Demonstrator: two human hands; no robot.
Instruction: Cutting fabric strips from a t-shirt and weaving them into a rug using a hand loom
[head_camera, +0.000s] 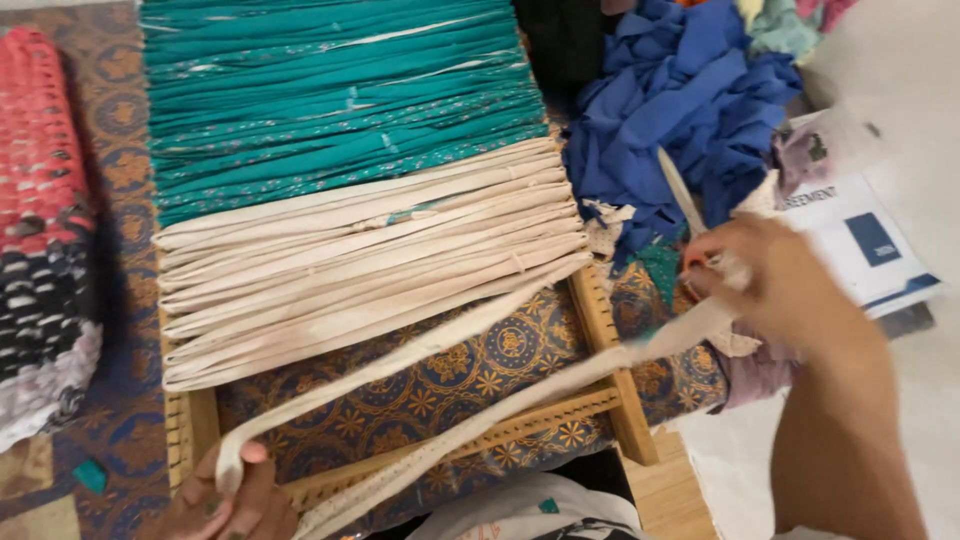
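- Cream fabric strip (470, 355) ran slack across the wooden loom frame (600, 320), from lower left to upper right, over the patterned blue cloth (480, 375)
- Left hand (225, 500) pinched the folded end of the strip at the frame's lower left corner, fingers closed on it
- Right hand (775, 285) was clamped on the strip's other end, beside the blue fabric scraps (690, 90)
- Strip looked light, soft, floppy and not fragile; likely best gripped at the ends and kept taut
- Teal strips (340, 90) and cream ones lay already stretched over the frame
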